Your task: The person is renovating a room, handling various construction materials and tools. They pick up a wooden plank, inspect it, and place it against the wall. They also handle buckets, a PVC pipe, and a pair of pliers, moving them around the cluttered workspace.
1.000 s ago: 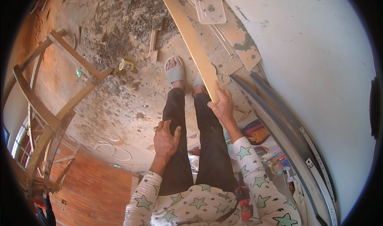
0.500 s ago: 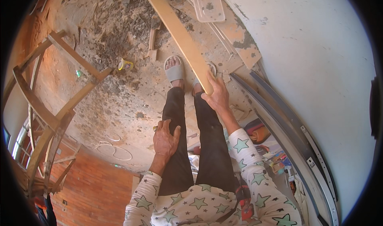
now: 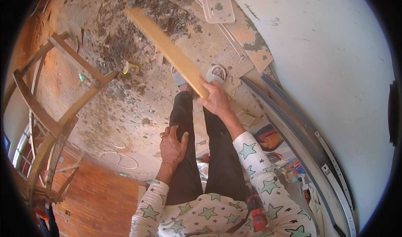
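Observation:
A long flat wooden board (image 3: 167, 48) slants away from me toward the upper left, its far end slightly blurred. My right hand (image 3: 216, 98) is closed around the near end of this board. Part of my left foot lies hidden behind it. My left hand (image 3: 173, 147) is by my left thigh, back of the hand up and fingers curled. A small yellowish piece (image 3: 162, 135) pokes out beside its fingertips; most of whatever it belongs to is hidden.
A wooden frame (image 3: 79, 61) stands at left. Mortar rubble (image 3: 113, 32), a yellow tub (image 3: 131, 68) and a white cord (image 3: 119, 157) lie on the floor. A clear plastic tray (image 3: 217, 6) is at the far right; long metal rails (image 3: 293, 128) run along the white wall (image 3: 335, 69).
The board has swung leftward and its far end has come lower and nearer. My right hand moved slightly left with it, uncovering my right foot. My left hand has barely moved.

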Motion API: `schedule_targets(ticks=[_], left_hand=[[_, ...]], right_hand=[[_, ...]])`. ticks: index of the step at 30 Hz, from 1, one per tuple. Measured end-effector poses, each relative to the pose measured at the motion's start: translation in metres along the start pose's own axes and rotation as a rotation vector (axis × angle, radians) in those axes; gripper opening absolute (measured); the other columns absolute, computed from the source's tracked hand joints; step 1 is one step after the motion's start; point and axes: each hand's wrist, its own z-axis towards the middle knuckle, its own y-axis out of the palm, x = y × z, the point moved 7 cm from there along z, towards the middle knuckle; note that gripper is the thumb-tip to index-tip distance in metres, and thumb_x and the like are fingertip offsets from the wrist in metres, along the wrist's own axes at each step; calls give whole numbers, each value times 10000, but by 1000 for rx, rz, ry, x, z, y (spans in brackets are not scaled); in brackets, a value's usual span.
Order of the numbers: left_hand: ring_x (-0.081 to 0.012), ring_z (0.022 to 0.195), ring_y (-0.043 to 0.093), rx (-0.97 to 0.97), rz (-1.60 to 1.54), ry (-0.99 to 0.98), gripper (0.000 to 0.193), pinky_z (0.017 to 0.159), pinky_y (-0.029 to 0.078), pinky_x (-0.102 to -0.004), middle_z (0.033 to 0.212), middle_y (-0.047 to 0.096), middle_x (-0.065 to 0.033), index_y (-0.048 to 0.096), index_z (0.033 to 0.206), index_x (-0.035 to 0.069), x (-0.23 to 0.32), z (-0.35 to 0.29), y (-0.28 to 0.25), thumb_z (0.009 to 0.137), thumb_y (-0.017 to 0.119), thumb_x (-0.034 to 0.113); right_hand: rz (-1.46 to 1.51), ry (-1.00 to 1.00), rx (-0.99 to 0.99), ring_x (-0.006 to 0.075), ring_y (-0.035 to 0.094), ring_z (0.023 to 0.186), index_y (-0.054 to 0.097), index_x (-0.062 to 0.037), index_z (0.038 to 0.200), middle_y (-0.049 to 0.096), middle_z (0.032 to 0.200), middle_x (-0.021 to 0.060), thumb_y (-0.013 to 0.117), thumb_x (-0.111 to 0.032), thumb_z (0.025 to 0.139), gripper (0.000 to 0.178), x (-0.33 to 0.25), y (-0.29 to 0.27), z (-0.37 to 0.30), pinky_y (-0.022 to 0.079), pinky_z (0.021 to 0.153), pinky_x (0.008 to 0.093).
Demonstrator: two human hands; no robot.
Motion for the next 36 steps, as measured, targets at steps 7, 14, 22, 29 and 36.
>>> schedule_targets(ticks=[7,14,22,29,36], left_hand=[[-424,1088,620,-4,-14,-1,494,924,517,-497,1192,606,-214,599,1256,-7,-2,1,0,928,677,355],[-418,1091,624,-6,-31,-27,470,948,503,-486,1176,624,-213,615,1251,8,0,0,-3,929,685,343],[-410,1096,617,-9,-25,-46,474,955,498,-481,1187,619,-204,615,1251,7,-4,1,-1,929,684,347],[-423,1087,614,-1,-35,-13,485,933,514,-497,1198,604,-213,606,1251,-6,-4,1,-2,927,676,348],[-421,1086,616,3,-37,-17,472,930,511,-494,1188,609,-211,609,1245,-2,-4,2,-2,926,682,338]], right_hand=[[-8,122,88,362,612,950,537,-179,1492,572,974,158,749,-165,663,856,15,-1,-27,506,871,434],[16,182,158,389,609,999,526,-138,1491,579,1022,200,749,-215,669,855,32,-21,3,514,891,462],[90,160,14,359,624,999,520,-127,1501,583,1032,190,742,-199,662,870,-15,-12,6,501,907,399],[103,230,82,376,619,991,525,-150,1495,584,997,187,735,-213,676,848,19,-7,-5,514,874,444],[5,85,-41,346,612,981,535,-117,1485,598,1018,172,736,-156,660,850,-13,-9,-5,507,885,422]])
